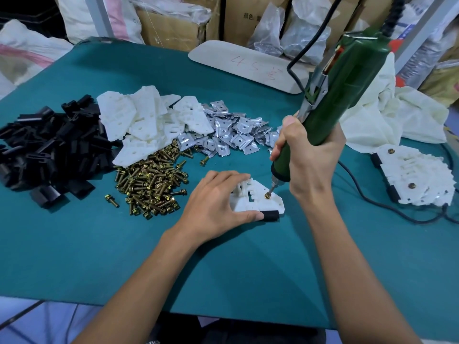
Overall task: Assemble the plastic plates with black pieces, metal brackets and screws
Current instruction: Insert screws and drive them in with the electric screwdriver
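White plate (269, 203) sits under left grip (216, 202), driver (323, 115) seemingly on screw (268, 195).

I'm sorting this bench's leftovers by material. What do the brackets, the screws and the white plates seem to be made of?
The brackets look like thin stamped sheet metal, bright silvery: they glint and have bent edges. The screws are metal with shiny yellow-gold plating; the base metal cannot be told. The white plates seem moulded plastic, matte off-white, with ribs and moulded holes.
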